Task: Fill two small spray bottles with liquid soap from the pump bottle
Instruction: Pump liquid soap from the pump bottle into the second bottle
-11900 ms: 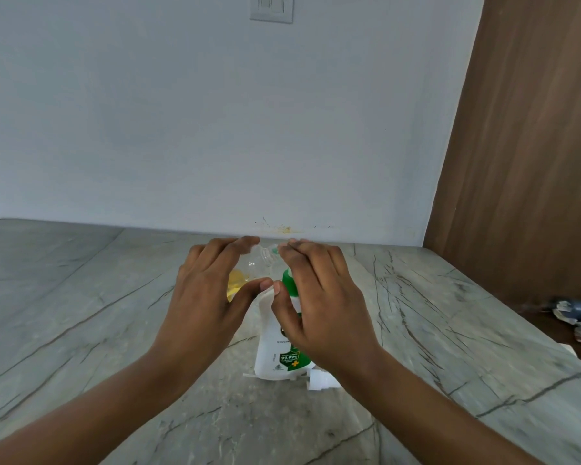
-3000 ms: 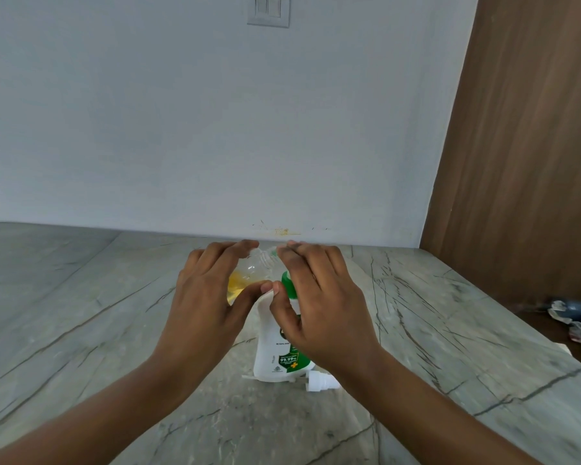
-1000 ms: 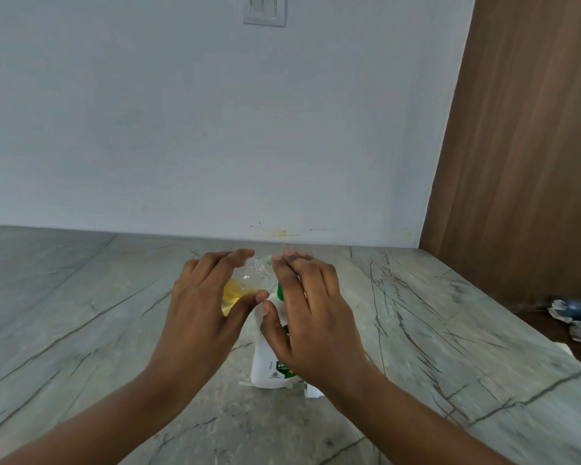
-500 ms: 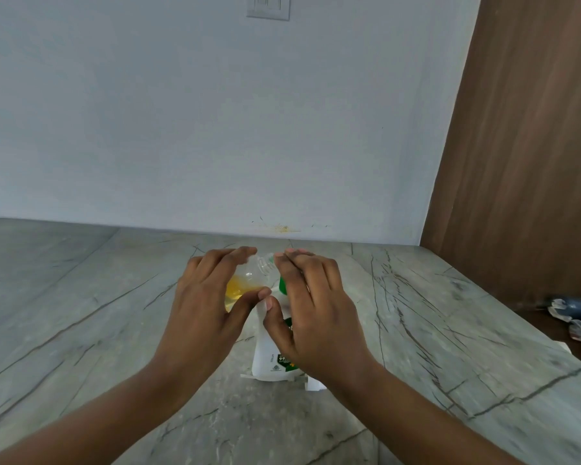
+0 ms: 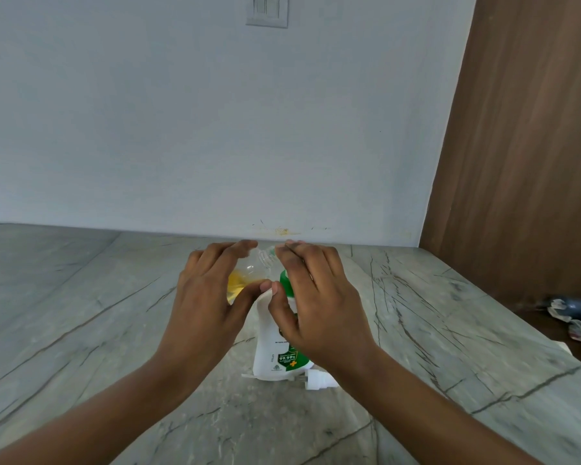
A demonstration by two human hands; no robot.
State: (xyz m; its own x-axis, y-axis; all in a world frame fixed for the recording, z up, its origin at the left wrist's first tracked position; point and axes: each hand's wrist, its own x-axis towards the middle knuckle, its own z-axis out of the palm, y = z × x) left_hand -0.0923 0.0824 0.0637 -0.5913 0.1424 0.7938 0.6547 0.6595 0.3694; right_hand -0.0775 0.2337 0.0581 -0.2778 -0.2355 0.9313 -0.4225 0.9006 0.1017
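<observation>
Both hands are up together over the middle of the counter [image 5: 81,330], close enough that the thumbs nearly meet. The left hand [image 5: 208,297] grasps the spray bottle [image 5: 249,268], fingers curled over its far side and thumb under it. It is a small clear bottle, held off the counter and tilted, with its open neck leaning to the right toward the top of the pump bottle [image 5: 270,337]. Yellow soap [image 5: 236,285] pools in its lower part (most of the bottle is hidden behind the hand).

The pump bottle stands upright on the counter just under the hands, white with a green label and a green collar. The right hand [image 5: 316,303] is clamped over its top, fingers bent over the pump head and thumb against the neck. I cannot tell if the nozzle touches the small bottle's mouth, since the fingers cover that spot.

A white cap [image 5: 316,379] lies on its side on the counter, right at the foot of the pump bottle.

Behind is a pale wall [image 5: 182,129] with a switch [image 5: 266,10] high up and a yellowish smear low down. A wooden panel [image 5: 517,146] stands to the right, and a crumpled rag [image 5: 574,318] lies beyond the counter's right edge.
</observation>
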